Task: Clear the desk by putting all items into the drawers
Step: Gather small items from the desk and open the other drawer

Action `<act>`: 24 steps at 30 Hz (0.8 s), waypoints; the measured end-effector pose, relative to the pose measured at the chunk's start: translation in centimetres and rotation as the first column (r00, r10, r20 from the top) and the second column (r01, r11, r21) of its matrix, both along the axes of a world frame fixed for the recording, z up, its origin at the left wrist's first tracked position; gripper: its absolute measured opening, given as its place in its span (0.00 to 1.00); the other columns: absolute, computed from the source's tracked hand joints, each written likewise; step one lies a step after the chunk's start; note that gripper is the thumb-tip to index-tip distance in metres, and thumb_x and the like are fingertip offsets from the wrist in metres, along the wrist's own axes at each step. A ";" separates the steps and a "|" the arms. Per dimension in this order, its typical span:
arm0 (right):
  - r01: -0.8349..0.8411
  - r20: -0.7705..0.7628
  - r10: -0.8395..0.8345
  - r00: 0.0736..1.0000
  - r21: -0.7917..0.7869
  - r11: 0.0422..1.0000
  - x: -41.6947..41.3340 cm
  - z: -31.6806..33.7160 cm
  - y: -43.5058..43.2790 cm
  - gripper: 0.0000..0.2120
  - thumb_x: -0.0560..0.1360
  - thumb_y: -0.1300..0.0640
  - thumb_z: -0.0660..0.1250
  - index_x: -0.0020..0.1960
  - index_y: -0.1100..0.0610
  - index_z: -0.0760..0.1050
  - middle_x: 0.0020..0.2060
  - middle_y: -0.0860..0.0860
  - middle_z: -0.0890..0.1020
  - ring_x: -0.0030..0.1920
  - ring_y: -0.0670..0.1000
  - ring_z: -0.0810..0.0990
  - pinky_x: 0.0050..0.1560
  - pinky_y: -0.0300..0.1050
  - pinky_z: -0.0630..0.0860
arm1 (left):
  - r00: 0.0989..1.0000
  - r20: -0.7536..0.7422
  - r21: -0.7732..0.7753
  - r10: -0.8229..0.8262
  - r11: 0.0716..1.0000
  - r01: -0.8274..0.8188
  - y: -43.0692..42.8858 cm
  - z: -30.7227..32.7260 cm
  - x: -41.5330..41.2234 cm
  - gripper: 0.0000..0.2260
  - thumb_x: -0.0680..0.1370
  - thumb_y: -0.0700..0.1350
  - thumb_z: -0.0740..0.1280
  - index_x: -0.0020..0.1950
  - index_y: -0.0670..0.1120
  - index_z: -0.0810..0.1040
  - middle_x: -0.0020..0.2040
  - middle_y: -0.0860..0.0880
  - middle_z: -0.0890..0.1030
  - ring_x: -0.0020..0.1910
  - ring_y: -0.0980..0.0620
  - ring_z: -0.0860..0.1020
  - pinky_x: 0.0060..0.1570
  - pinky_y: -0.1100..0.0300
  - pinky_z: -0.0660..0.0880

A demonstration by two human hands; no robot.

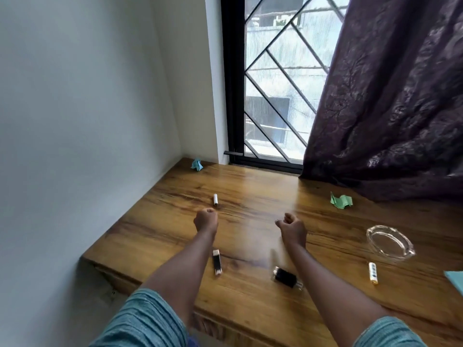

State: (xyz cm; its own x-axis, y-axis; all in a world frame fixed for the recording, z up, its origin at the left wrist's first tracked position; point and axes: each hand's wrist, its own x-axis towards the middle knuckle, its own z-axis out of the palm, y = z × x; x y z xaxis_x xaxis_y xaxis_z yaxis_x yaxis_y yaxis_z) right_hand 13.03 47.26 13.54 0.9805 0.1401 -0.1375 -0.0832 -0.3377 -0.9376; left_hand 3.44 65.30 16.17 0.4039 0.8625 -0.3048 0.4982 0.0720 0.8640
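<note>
**Fists above a scattered desk**

Wooden desk (pixel 250 186) under a purple curtain (pixel 388 96). Far right, glass ashtray (pixel 389 242). Over mid-desk, left hand (pixel 206 219) and right hand (pixel 293 226), both curled into fists, gripping nothing. Back right, crumpled green paper (pixel 341 201); near front edge, black bottle (pixel 286 277) and slim lighter (pixel 217 262).

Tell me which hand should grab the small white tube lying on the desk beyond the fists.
Left. The left hand is just short of the white tube, almost in line with it; the right hand is farther off to the side. Both hands look empty.
</note>
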 end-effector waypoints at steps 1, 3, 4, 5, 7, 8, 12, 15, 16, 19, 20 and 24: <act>-0.002 -0.012 0.002 1.000 0.000 1.000 0.5 -0.4 0.6 0.23 0.72 0.63 0.69 0.66 0.64 0.71 0.61 0.60 0.78 0.62 0.55 0.77 0.59 0.42 0.71 | 0.999 -0.032 0.018 -0.001 1.000 0.002 0.9 -0.1 0.8 0.12 0.78 0.39 0.63 0.60 0.41 0.80 0.57 0.42 0.82 0.57 0.43 0.79 0.51 0.57 0.75; -0.015 -0.025 0.015 1.000 -0.002 1.000 1.8 -1.0 2.1 0.23 0.72 0.62 0.69 0.66 0.64 0.71 0.60 0.60 0.79 0.62 0.55 0.77 0.61 0.44 0.72 | 0.994 -0.106 0.070 -0.016 0.997 0.023 2.6 -0.2 2.8 0.12 0.78 0.41 0.65 0.58 0.41 0.81 0.57 0.41 0.82 0.57 0.43 0.79 0.53 0.55 0.76; -0.019 -0.022 0.019 1.000 -0.013 1.000 2.4 -1.2 2.7 0.23 0.72 0.62 0.69 0.66 0.64 0.72 0.60 0.60 0.79 0.61 0.56 0.77 0.61 0.46 0.72 | 0.987 -0.160 0.109 -0.030 0.993 0.048 3.3 -0.4 3.5 0.11 0.77 0.42 0.65 0.57 0.40 0.81 0.56 0.41 0.82 0.57 0.42 0.79 0.52 0.54 0.76; -0.018 -0.012 0.018 1.000 -0.034 0.999 3.1 -1.5 3.3 0.22 0.72 0.61 0.69 0.65 0.63 0.73 0.59 0.60 0.80 0.60 0.56 0.78 0.60 0.47 0.73 | 0.976 -0.215 0.155 -0.044 0.985 0.078 4.1 -0.6 4.4 0.11 0.78 0.43 0.65 0.56 0.40 0.81 0.55 0.41 0.82 0.56 0.42 0.80 0.51 0.54 0.76; -0.009 0.010 0.010 1.000 -0.083 0.996 4.3 -1.9 4.2 0.21 0.72 0.61 0.69 0.64 0.63 0.74 0.57 0.59 0.81 0.58 0.56 0.79 0.59 0.48 0.74 | 0.944 -0.322 0.234 -0.080 0.959 0.161 5.3 -1.2 6.0 0.12 0.78 0.46 0.66 0.56 0.39 0.80 0.55 0.41 0.82 0.55 0.42 0.80 0.51 0.54 0.77; -0.001 0.014 0.002 1.000 -0.099 0.995 4.9 -2.0 4.5 0.20 0.72 0.61 0.69 0.63 0.63 0.75 0.57 0.59 0.81 0.58 0.56 0.79 0.58 0.47 0.74 | 0.926 -0.363 0.264 -0.106 0.941 0.211 5.8 -1.3 6.9 0.13 0.78 0.47 0.66 0.57 0.39 0.79 0.55 0.41 0.81 0.55 0.42 0.80 0.52 0.54 0.77; 0.031 -0.003 -0.032 0.999 -0.176 0.984 6.6 -2.7 5.0 0.19 0.72 0.60 0.69 0.62 0.62 0.76 0.56 0.58 0.82 0.57 0.55 0.80 0.57 0.45 0.74 | 0.825 -0.521 0.235 -0.220 0.892 0.386 7.4 -2.2 9.8 0.18 0.78 0.50 0.66 0.63 0.40 0.74 0.62 0.41 0.76 0.62 0.42 0.75 0.62 0.50 0.70; 0.086 -0.018 -0.092 0.996 -0.204 0.975 7.4 -2.8 4.9 0.18 0.72 0.61 0.69 0.61 0.61 0.77 0.54 0.58 0.83 0.56 0.56 0.80 0.56 0.46 0.74 | 0.772 -0.603 0.280 -0.201 0.853 0.441 7.6 -3.1 11.3 0.15 0.79 0.47 0.65 0.62 0.41 0.75 0.61 0.40 0.77 0.62 0.41 0.75 0.65 0.46 0.68; 0.106 -0.013 -0.112 0.994 -0.214 0.971 7.6 -2.7 4.8 0.17 0.72 0.61 0.68 0.60 0.62 0.77 0.54 0.58 0.83 0.55 0.56 0.80 0.56 0.46 0.75 | 0.774 -0.601 0.305 -0.197 0.839 0.450 7.4 -3.5 11.8 0.13 0.80 0.46 0.64 0.61 0.40 0.77 0.59 0.39 0.78 0.60 0.41 0.76 0.62 0.47 0.71; 0.138 -0.004 -0.144 0.990 -0.245 0.959 7.9 -2.3 4.3 0.16 0.72 0.61 0.68 0.59 0.60 0.78 0.53 0.58 0.83 0.55 0.56 0.80 0.55 0.48 0.76 | 0.816 -0.528 0.325 -0.236 0.831 0.451 6.3 -4.3 13.0 0.13 0.82 0.43 0.58 0.57 0.39 0.78 0.56 0.38 0.79 0.56 0.40 0.78 0.56 0.50 0.75; 0.144 0.005 -0.148 0.989 -0.260 0.955 8.0 -2.2 4.1 0.16 0.72 0.61 0.67 0.60 0.59 0.78 0.54 0.57 0.83 0.55 0.56 0.80 0.55 0.48 0.76 | 0.830 -0.491 0.315 -0.266 0.834 0.453 5.6 -4.4 13.4 0.14 0.82 0.44 0.57 0.57 0.38 0.78 0.57 0.38 0.79 0.56 0.39 0.78 0.56 0.50 0.76; 0.230 0.075 -0.217 0.973 -0.334 0.914 8.1 -1.6 2.1 0.15 0.74 0.60 0.65 0.59 0.58 0.78 0.54 0.57 0.83 0.55 0.57 0.80 0.53 0.48 0.76 | 0.807 -0.400 0.290 -0.435 0.775 0.562 1.4 -4.4 15.3 0.13 0.79 0.43 0.60 0.57 0.38 0.78 0.57 0.37 0.79 0.58 0.39 0.78 0.56 0.53 0.74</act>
